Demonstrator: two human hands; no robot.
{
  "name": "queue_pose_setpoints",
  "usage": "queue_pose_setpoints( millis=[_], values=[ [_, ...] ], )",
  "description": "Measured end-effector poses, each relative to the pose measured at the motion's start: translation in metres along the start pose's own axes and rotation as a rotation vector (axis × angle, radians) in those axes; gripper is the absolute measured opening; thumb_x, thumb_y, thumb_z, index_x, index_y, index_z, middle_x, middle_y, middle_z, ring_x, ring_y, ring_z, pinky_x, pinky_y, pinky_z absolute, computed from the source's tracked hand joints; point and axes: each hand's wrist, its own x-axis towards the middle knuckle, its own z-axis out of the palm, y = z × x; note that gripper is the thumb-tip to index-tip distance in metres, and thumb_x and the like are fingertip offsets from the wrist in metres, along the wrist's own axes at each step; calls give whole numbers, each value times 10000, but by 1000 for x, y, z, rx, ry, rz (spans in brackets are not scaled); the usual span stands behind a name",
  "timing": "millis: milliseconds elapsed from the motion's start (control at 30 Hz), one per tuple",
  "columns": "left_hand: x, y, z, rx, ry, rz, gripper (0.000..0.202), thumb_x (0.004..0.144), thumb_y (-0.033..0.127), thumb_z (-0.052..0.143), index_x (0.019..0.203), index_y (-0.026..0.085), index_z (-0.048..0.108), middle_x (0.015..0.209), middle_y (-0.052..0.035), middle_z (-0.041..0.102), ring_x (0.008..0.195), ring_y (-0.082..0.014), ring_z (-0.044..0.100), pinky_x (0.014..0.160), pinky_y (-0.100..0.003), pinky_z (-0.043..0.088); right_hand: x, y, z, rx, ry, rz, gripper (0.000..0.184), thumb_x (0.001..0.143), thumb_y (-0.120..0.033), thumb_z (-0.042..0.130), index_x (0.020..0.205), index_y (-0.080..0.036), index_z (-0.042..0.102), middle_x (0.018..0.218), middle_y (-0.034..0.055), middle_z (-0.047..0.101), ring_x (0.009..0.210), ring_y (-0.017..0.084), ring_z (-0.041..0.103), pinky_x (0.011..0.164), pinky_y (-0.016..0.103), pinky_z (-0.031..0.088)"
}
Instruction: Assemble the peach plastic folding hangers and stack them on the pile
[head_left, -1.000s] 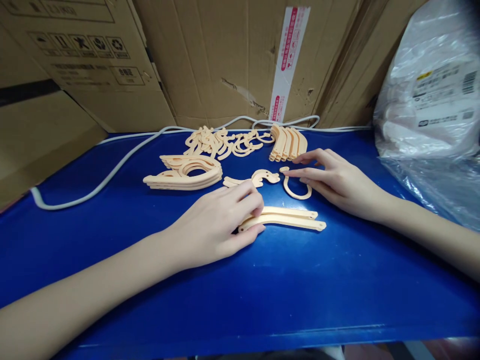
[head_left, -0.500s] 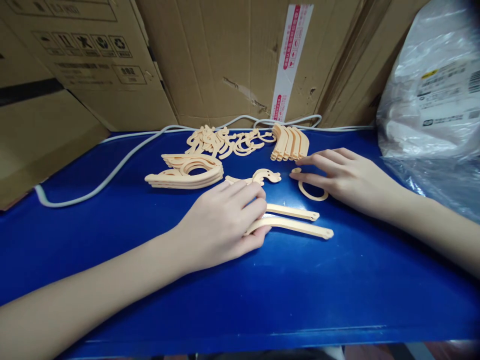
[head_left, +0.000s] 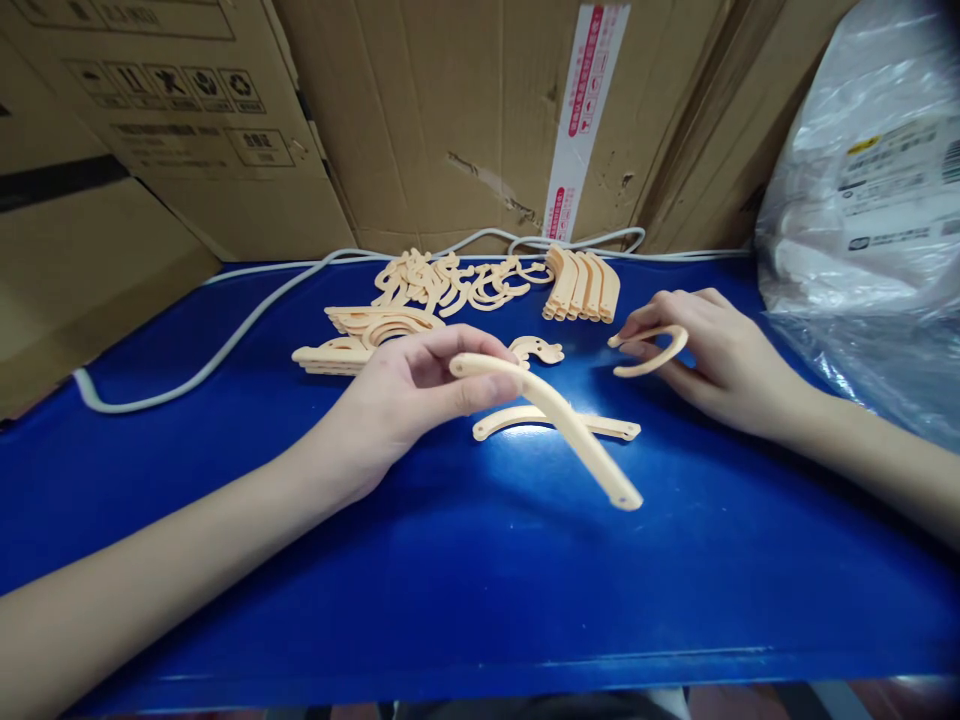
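Fingers [head_left: 480, 393] on my left hand [head_left: 386, 415] are pinching a pale bent strip [head_left: 574, 430] near its upper end, thumb on the near face. It slants from upper left down to lower right, so the free tip points away from that hand, toward my lower right. The right hand [head_left: 720, 355] has its thumb and fingertips closed on one end of a hook [head_left: 649, 369], with the open side of the curve facing left. So the key relation from my end: the hook sits up and right of the strip's free tip, well apart, and the right hand is the nearer one to that tip.

Just behind the held strip, a second strip [head_left: 510, 418] lies crosswise on the blue table [head_left: 480, 600], closer to the left hand. Past that there's a heap of small curvy bits [head_left: 450, 285] and a row of curved bars [head_left: 581, 285].

As for writing, the cardboard box [head_left: 247, 215] on the left has handling icons and what looks like 合格证, kinda soft. White tape [head_left: 574, 150] has red Chinese print I can't make out. The plastic bag [head_left: 810, 200] carries a label with a barcode, too blurry to read. No brand I can read anywhere.
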Motion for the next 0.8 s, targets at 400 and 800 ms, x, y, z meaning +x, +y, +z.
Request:
queue_pose_setpoints(
  millis=[400,800],
  values=[
    [0,-2,3,-69,-57,-148,382,1036,448,356,734,218,398,591,42,398,436,-83,374,390,-222,358,13,-27,-2,874,-184,461,162,932,-350,612,891,-226,708,871,17,740,806,189,673,737,323,537],
    [-1,-10,-1,1032,-65,262,347,900,526,590,793,200,535,581,52,478,496,-122,462,498,-253,277,45,-48,22,1234,-76,529,84,842,-244,639,868,-201,572,769,-18,634,696,128,578,715,289,494]
  ],
)
